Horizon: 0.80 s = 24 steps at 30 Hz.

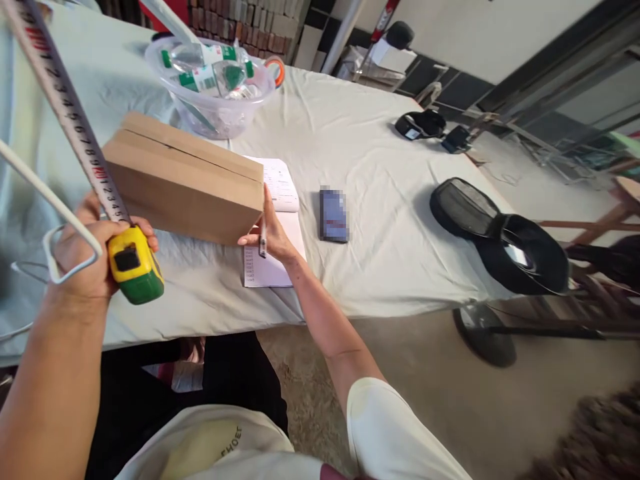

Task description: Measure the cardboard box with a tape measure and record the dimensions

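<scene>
My left hand [85, 247] is closed around a yellow and green tape measure [135, 267]. Its blade [75, 113] sticks out up and to the left, past the left end of a brown cardboard box [185, 180]. With its fingers against the box's right end, my right hand [273, 233] grips that box and also carries a pen [263, 239], which points down. The box looks tilted above the table. Partly hidden behind the box and my right hand lies an open notebook [280, 267] with printed or written lines.
A clear plastic basin [227, 113] with bottles stands behind the box, an orange tape roll [275, 70] beside it. A phone [334, 217] lies right of the notebook. Farther right are an open black case [460, 207] and a black strap-like item [420, 125]. A white cable [45, 187] crosses the left side.
</scene>
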Available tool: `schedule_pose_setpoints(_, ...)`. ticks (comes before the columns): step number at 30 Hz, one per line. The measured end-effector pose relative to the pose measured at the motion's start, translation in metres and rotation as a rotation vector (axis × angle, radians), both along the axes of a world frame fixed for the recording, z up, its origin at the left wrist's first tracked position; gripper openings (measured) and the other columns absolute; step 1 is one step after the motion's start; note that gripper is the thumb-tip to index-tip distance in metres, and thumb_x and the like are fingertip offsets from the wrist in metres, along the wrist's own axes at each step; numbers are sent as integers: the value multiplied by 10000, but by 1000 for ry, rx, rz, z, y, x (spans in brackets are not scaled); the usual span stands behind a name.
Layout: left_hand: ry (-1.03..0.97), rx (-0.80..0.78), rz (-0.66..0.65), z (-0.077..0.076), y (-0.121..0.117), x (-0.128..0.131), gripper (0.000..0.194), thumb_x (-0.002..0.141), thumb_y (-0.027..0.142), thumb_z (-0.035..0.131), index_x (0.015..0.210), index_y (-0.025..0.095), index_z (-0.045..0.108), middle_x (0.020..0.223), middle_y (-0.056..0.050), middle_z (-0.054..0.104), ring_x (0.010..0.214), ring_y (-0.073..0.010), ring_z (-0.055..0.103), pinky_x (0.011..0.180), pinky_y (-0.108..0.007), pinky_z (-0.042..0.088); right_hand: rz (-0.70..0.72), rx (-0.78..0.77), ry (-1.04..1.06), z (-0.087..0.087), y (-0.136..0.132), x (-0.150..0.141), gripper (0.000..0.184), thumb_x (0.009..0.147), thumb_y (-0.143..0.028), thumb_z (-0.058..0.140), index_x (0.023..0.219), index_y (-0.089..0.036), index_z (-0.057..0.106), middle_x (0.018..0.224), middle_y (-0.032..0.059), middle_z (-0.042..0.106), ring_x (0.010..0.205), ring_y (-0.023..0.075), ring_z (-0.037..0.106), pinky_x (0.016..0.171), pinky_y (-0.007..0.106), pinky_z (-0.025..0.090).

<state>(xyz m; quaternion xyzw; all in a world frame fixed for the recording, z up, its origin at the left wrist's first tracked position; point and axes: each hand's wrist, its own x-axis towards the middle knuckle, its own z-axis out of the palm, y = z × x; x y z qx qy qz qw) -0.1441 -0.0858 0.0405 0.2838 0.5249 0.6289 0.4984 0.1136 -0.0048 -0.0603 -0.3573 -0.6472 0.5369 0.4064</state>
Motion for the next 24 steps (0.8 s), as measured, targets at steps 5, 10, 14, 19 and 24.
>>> schedule_pose_setpoints(5, 37, 15, -68, -2, -16, -3, 563, 576, 63, 572, 1094, 264, 483, 602, 31, 692, 511, -222, 653, 524, -331, 570, 9, 13, 27, 6, -3, -4, 1526, 502, -741, 899, 1647, -351, -32, 1739, 137, 205, 1402, 355, 547, 993, 517, 631)
schedule_pose_setpoints(10, 54, -32, -63, -2, -40, 7, 870, 676, 102, 592, 1491, 283, 348, 648, 20, 688, 554, -210, 637, 514, -282, 521, -107, 156, -11, 13, -10, -3, 1488, 520, -783, 861, 1643, -361, -19, 1724, 129, 253, 1444, 381, 515, 1053, 543, 597)
schedule_pose_setpoints(14, 95, -145, -148, -3, -75, 23, 744, 796, 215, 651, 1495, 292, 409, 752, 14, 689, 677, -187, 637, 555, -244, 501, -196, 277, -54, 12, -9, 12, 1465, 544, -741, 876, 1652, -346, 2, 1706, 155, 286, 1356, 392, 583, 1014, 540, 613)
schedule_pose_setpoints(19, -59, -464, -520, -11, -111, 31, 440, 813, 361, 686, 1217, 189, 661, 816, -29, 692, 709, -184, 621, 607, -274, 497, -240, 356, -115, -3, 3, 29, 1497, 477, -684, 934, 1654, -316, 87, 1686, 181, 324, 1205, 355, 658, 991, 502, 621)
schedule_pose_setpoints(24, -9, -586, -522, -19, -130, 28, 340, 813, 397, 688, 1083, 202, 758, 812, -41, 689, 705, -188, 622, 622, -285, 482, -200, 370, -153, -7, 3, 33, 1435, 463, -647, 959, 1633, -314, 199, 1703, 185, 295, 1141, 346, 681, 986, 505, 618)
